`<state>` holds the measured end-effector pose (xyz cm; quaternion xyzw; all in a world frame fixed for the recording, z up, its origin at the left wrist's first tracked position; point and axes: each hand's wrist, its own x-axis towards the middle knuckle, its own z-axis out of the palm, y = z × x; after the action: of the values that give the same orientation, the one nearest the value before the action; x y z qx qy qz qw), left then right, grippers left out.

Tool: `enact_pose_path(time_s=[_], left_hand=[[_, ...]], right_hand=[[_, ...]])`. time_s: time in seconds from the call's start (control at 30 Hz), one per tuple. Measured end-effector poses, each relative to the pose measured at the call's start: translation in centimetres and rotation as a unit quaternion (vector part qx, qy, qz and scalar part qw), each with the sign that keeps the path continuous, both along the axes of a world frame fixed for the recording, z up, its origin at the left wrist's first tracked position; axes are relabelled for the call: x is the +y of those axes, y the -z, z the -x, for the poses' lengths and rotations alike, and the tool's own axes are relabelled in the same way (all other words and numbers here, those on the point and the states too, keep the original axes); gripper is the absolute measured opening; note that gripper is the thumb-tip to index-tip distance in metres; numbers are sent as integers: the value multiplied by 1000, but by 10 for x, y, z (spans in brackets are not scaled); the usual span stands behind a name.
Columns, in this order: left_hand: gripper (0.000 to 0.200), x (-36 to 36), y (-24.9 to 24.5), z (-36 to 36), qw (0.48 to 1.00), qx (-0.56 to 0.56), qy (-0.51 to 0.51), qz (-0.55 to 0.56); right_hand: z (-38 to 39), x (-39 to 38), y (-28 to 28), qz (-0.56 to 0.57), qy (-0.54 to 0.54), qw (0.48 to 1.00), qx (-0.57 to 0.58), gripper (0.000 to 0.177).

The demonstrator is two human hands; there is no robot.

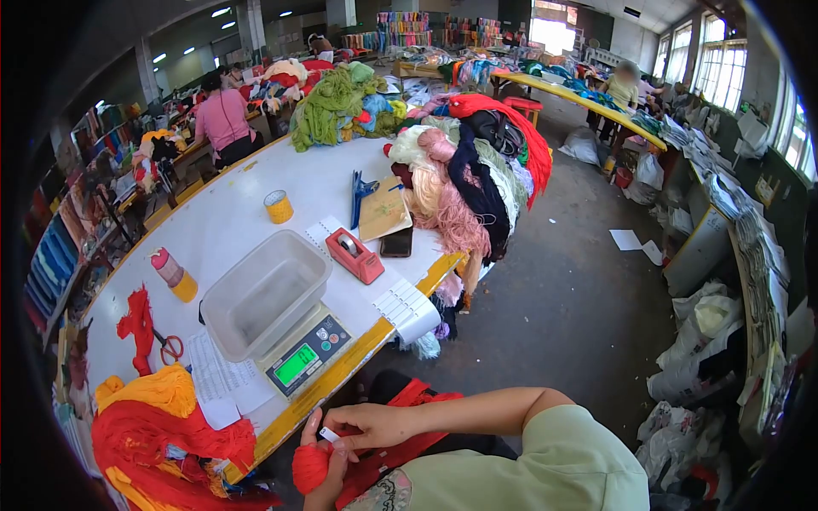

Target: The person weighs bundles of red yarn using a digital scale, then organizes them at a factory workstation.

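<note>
My left hand (317, 492) grips a small ball of red yarn (310, 467) low in front of me, just below the table's yellow edge. Against the top of the ball my right hand (368, 423) pinches a small white tag (329, 434). A red bag or cloth (409, 399) lies on my lap under my right forearm. On the table above my hands stands a digital scale (305, 359) with a lit green display, and a clear plastic tub (264, 294) rests on it.
The white table (230, 213) holds a red tape dispenser (355, 254), phone (397, 242), brown notebook (383, 209), yellow tape roll (278, 206), thread cone (173, 274), red-handled scissors (170, 345), and yarn piles (170, 434) near and far (460, 179). A person in pink (223, 119) sits at the far left.
</note>
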<state>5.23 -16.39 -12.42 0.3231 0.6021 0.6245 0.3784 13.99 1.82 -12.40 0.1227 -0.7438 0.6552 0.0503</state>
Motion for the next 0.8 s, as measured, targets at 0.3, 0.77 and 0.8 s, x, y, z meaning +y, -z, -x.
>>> enact_pose_path(time_s=[0.3,0.77,0.8], left_hand=[[39,-5,51,8,920,386,-48,-57],[25,9,-40,14,946,-298,110,58],[24,7,-43,15,955,-277,102,35]], right_hand=[[-14,5,-27,-137,91,984,-60,25],[8,26,-46,-101,-1,994,37,13],[8,23,-47,-117,22,991,56,13]])
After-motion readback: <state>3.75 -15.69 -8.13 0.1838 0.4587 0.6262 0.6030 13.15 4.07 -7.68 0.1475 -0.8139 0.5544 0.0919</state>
